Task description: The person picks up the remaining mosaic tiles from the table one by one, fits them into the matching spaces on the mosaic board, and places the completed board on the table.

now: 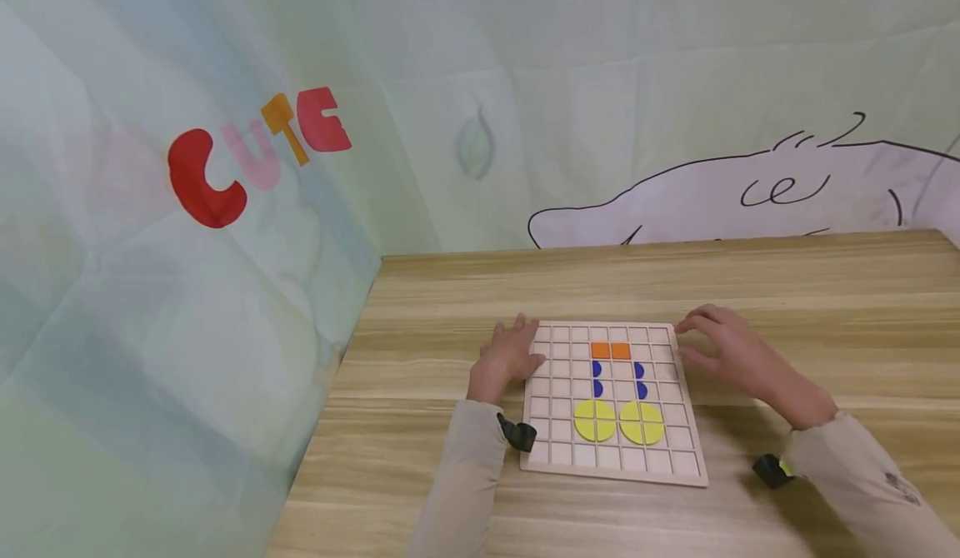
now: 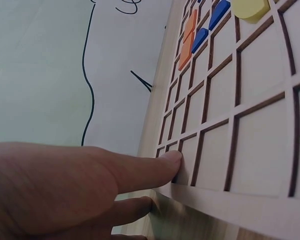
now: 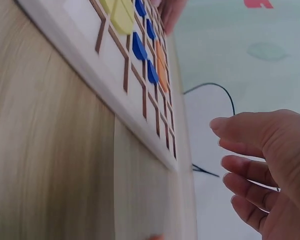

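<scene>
A pale wooden grid board (image 1: 615, 477) lies on the table. Two orange squares (image 1: 601, 351) sit side by side in its upper part. Below them, blue half-discs (image 1: 597, 389) stand in two columns, above two yellow discs made of quarter pieces (image 1: 585, 411). My left hand (image 1: 506, 358) is at the board's left edge; its thumb (image 2: 140, 172) rests on the grid near the corner, the other fingers extend beside the edge. My right hand (image 1: 731, 354) is by the upper right corner, fingers loosely bent and nothing between them, apart from the board in the right wrist view.
The wooden table (image 1: 450, 291) meets a printed cloth backdrop (image 1: 480, 83) at the back and left, with "CUTE" letters (image 1: 206, 183) and a line drawing. Dark wrist cameras (image 1: 519, 433) are strapped on both wrists. A small orange thing (image 3: 157, 237) shows at the right wrist view's lower edge.
</scene>
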Available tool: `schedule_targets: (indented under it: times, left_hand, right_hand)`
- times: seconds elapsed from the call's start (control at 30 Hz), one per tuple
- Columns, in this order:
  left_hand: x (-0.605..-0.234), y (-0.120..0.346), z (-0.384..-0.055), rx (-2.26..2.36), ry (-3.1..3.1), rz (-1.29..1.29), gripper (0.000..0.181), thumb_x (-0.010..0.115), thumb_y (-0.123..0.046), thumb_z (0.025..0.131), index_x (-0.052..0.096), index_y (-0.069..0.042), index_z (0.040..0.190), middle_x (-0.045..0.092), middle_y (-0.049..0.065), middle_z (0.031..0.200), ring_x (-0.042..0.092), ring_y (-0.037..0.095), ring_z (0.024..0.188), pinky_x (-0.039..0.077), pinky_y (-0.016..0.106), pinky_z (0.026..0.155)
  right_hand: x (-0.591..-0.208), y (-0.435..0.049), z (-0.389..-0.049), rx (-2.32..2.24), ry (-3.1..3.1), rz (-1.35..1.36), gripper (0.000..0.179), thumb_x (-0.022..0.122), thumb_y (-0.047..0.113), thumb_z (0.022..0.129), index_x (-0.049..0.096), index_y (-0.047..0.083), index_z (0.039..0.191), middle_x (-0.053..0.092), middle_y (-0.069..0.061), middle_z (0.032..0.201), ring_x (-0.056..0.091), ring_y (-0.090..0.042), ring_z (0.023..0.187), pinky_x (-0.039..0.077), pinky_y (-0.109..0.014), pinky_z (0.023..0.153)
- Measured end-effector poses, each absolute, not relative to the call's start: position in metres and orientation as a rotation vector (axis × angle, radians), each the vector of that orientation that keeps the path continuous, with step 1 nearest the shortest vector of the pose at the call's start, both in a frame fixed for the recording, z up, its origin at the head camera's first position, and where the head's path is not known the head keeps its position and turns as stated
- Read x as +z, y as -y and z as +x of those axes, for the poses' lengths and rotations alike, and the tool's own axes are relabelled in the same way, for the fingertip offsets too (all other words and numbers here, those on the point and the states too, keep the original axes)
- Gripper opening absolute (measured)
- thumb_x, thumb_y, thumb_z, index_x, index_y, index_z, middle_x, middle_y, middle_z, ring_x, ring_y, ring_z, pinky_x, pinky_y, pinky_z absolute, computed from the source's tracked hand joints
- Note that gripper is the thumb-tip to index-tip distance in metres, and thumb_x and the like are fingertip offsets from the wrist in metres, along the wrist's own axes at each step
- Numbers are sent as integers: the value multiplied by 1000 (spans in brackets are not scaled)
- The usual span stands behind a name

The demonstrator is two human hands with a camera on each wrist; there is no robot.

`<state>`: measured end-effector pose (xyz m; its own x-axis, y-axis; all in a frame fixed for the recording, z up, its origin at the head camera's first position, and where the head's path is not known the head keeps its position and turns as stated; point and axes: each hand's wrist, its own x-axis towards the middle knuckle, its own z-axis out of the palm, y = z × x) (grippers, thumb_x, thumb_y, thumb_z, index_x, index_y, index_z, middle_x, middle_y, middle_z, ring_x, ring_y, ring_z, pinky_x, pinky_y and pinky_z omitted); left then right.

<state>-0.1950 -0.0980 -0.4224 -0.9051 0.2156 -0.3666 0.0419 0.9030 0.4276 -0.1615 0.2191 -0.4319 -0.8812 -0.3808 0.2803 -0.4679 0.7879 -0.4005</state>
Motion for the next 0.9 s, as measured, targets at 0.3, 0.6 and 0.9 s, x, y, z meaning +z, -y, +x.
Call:
schedule_targets:
  times: [0.3, 0.6, 0.9]
  left_hand:
    - [-423, 98, -195, 599, -2646, 180, 60, 52, -24, 98, 26, -16, 152, 11, 8, 161, 4, 41, 147, 11, 69, 112]
    - [-421, 97, -194, 574, -2657, 188, 60, 52, -25, 98, 26, -16, 152, 12, 8, 161, 5, 41, 147, 12, 68, 112]
    - [-421, 98, -194, 572, -2663, 197, 60, 52, -25, 98, 27, -15, 152, 13, 9, 161, 6, 42, 146, 12, 69, 112]
  right_hand:
    - [-442, -244, -156, 660, 2669, 675, 22, 78, 7, 76, 69, 1, 94, 64, -14, 97, 59, -32, 93, 50, -51, 79]
    - [-447, -261, -149, 646, 2644, 665, 25, 79, 4, 73, 68, 2, 96, 64, -12, 97, 60, -32, 91, 48, -49, 76]
    - [-455, -271, -147, 607, 2664, 674, 24, 81, 3, 69, 69, 2, 90, 64, -11, 93, 60, -30, 87, 47, -47, 73]
